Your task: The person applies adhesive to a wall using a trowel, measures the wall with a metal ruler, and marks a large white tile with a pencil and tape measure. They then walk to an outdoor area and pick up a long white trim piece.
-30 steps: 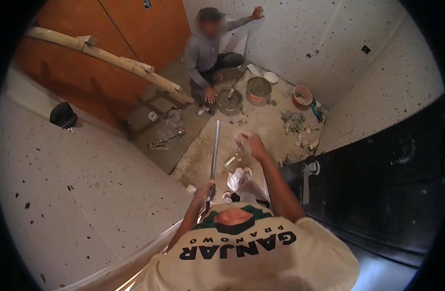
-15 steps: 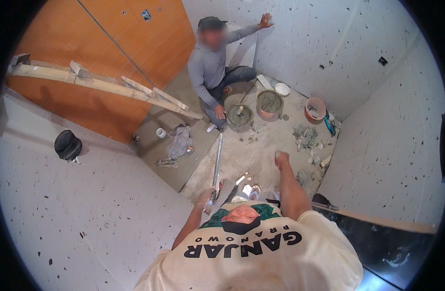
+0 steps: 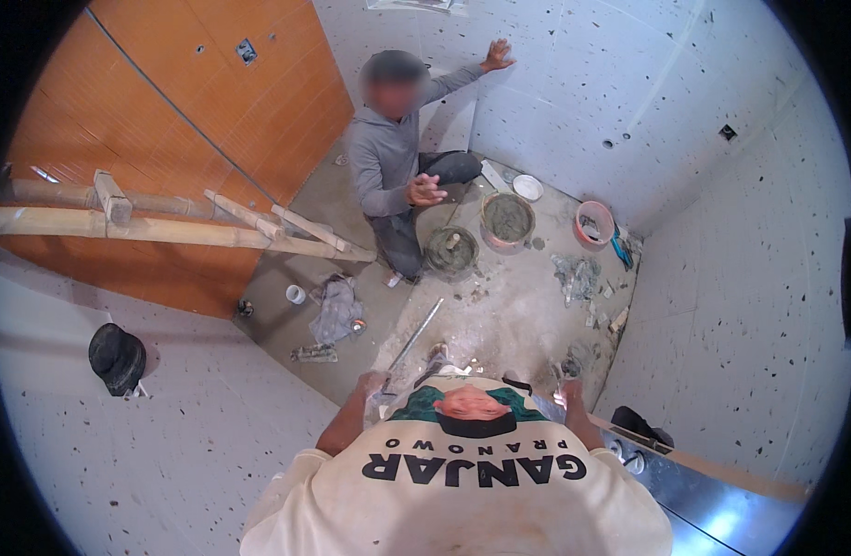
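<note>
My left hand (image 3: 374, 384), low beside my shirt, grips a long metal rod (image 3: 416, 332) that slants up over the dusty floor (image 3: 486, 315). My right hand (image 3: 568, 391) hangs low at my other side; its fingers are partly hidden and too small to make out. A co-worker (image 3: 388, 153) in grey crouches ahead, one hand spread against the white wall, the other raised in front of the body. Before that person are a tub of wet mortar with a handle standing in it (image 3: 449, 261) and an orange bucket of mortar (image 3: 507, 221).
A bamboo ladder (image 3: 147, 232) crosses the orange wall on the left. A pink bucket (image 3: 593, 222) and rubble (image 3: 577, 276) lie along the right wall. A rag (image 3: 336, 310) and white cup (image 3: 296, 294) sit on the grey floor. A black hat (image 3: 117, 360) hangs at the left wall.
My right hand has dropped from ahead of me to my side. The rod has moved lower and tilts more to the right. The co-worker's lower hand has risen off the knee.
</note>
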{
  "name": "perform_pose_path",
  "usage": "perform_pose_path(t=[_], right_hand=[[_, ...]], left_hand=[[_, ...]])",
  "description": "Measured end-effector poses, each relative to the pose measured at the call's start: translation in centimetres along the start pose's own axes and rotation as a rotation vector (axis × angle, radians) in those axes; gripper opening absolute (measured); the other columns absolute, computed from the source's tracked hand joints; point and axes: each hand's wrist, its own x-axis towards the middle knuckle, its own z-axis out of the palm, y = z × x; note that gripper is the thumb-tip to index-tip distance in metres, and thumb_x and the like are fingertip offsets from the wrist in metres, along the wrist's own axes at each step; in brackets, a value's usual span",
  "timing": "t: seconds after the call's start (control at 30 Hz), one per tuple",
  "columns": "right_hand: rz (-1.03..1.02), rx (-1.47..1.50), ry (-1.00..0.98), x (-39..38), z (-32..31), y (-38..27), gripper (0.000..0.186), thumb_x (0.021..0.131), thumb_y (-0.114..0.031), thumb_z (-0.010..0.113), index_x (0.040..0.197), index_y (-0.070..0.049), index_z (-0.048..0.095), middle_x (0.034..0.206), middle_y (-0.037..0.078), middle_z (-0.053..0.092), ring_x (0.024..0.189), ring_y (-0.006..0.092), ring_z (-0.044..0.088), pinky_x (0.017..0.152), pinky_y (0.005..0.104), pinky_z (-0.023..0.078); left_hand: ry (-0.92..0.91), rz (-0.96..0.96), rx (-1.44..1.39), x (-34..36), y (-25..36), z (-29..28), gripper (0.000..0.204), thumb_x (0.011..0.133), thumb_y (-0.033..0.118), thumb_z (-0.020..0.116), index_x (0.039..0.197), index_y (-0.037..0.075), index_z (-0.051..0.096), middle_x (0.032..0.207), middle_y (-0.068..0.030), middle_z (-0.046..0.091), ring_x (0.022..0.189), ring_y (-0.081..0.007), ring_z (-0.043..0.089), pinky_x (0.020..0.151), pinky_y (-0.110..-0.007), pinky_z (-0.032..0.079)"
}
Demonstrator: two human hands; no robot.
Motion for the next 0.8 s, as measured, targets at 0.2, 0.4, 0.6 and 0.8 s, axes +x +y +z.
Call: perform_pose_path(t=[0.2,0.4,0.6,0.8], right_hand=[[-0.263,-0.321,-0.085,-3.5,-3.6,-13.3,0.026,0.076,-0.034,0.065,0.093,-0.017,0.074,0.096,0.009,0.072,0.092,0.0277,0.069,0.077,0.0443,0.054],[-0.251,-0.079,0.040,-4.0,-6.8,-16.4,0.031,0.074,-0.038,0.064,0.091,-0.015,0.074,0.098,0.015,0.070,0.091,0.0330,0.068,0.080,0.0445,0.053],[-0.158,0.213,0.115,-2.5,-13.3,-17.3,0.026,0.072,-0.026,0.064,0.092,-0.012,0.074,0.095,0.019,0.069,0.089,0.0362,0.067,0.079,0.0426,0.054],[0.095,0.468,0.159,3.0,-9.3,-6.1,0.023,0.074,-0.019,0.063,0.094,-0.018,0.074,0.099,0.013,0.071,0.086,0.0282,0.069,0.074,0.0402,0.054]], left_hand=[[-0.130,0.027,0.525,4.5,-4.7,-8.3,0.031,0.086,0.033,0.050,0.104,0.013,0.066,0.092,-0.0184,0.069,0.087,-0.0363,0.067,0.076,-0.048,0.050],[-0.132,0.175,0.576,11.0,3.3,-9.2,0.039,0.087,0.040,0.049,0.105,0.011,0.067,0.099,-0.0220,0.067,0.093,-0.0378,0.066,0.081,-0.047,0.049],[-0.185,0.212,0.610,9.9,7.5,-7.2,0.036,0.084,0.044,0.053,0.103,0.016,0.068,0.099,-0.0212,0.068,0.090,-0.0391,0.066,0.078,-0.048,0.050],[-0.264,0.273,0.584,12.6,9.2,-2.0,0.036,0.082,0.040,0.055,0.112,0.023,0.066,0.102,-0.0222,0.067,0.093,-0.0395,0.065,0.080,-0.050,0.050]])
